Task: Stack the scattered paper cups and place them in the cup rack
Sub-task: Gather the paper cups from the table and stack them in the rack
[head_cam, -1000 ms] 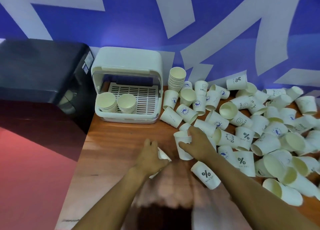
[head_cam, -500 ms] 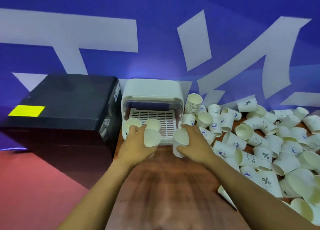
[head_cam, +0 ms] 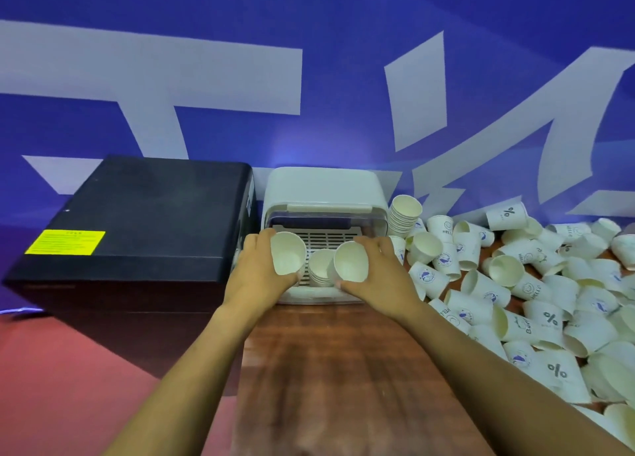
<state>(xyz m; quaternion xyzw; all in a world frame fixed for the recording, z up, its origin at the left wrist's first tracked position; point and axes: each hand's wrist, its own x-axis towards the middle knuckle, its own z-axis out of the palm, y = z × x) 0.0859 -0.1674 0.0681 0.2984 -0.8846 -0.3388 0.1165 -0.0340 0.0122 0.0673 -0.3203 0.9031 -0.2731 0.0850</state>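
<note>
Two paper cups are up at the rack mouth, one per hand. Left cup (head_cam: pixel 288 253) sits in the left hand (head_cam: pixel 256 271), fingers curled round its side, mouth tilted toward the camera. Right cup (head_cam: pixel 350 261) is gripped the same way by the right hand (head_cam: pixel 381 276), also tilted, w/ its rim just beside the short stack (head_cam: pixel 320 268) standing inside the cup rack (head_cam: pixel 323 187).

Risks, as I judge it: both cups are tilted, so a cup dropped onto a stack off-axis could catch a rim and jam or tip the stack over. Squeezing thin paper too hard could dent the wall, and then it won't nest. Two hands crowding the low opening could knock the rack's lid edge or each other.

Cups look plain white inside, thin-walled, rims round and undented; any print on these two is hidden.

Rack is white plastic w/ a slatted floor, at the far end of the wood counter (head_cam: pixel 343 369). A taller stack (head_cam: pixel 403 215) stands just right of it. Loose cups (head_cam: pixel 532 301), many on their sides, cover the counter's right part. A black box (head_cam: pixel 137 221) sits left of the rack.
</note>
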